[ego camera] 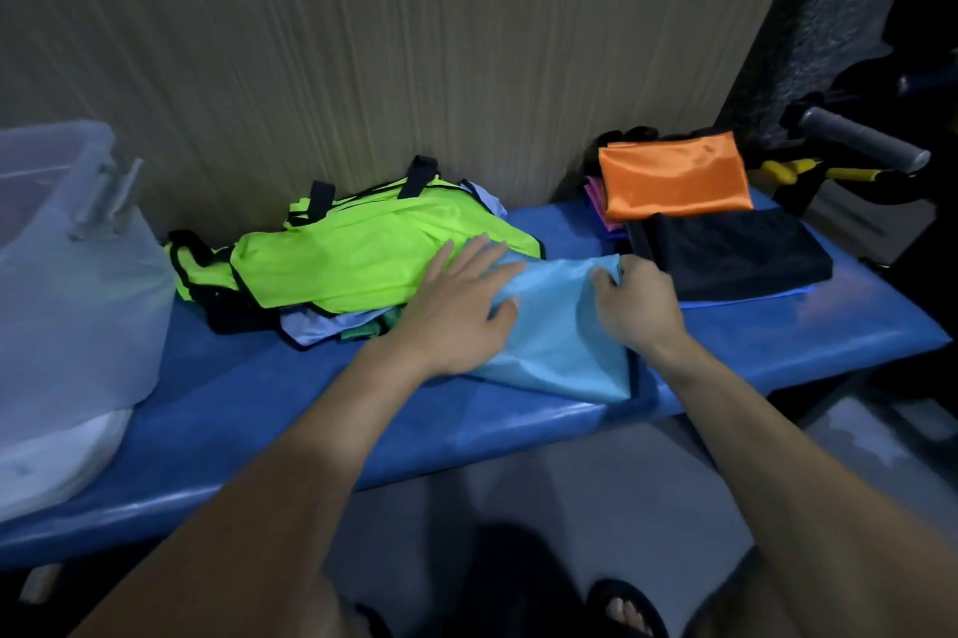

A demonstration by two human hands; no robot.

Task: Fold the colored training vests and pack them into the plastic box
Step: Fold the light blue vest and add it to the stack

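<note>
Your left hand (461, 305) lies flat, fingers straight and spread, pressing the light blue vest (554, 342) down onto the blue bench (259, 409). Your right hand (635, 303) has its fingers curled over the vest's far corner, pinching the fabric there. The vest sits between your hands at the bench's near edge, partly overlapping the heap just beyond.

Judgement on handling: the cloth looks thin, glossy and limp. Expect it to weigh almost nothing, slide readily on the smooth bench and hold no crease unaided. Keep one palm anchoring it while the other carries an edge over. Take hold at the corners or along the dark-trimmed hem, not mid-panel, where it would bunch.

Beyond your left hand lies the unfolded heap, topped by a neon green vest (363, 264) with black trim. To the right, folded pieces are stacked: an orange vest (674, 181) and a black one (736, 253). The plastic box (67, 284) stands at the bench's left end, well apart from the vest.
</note>
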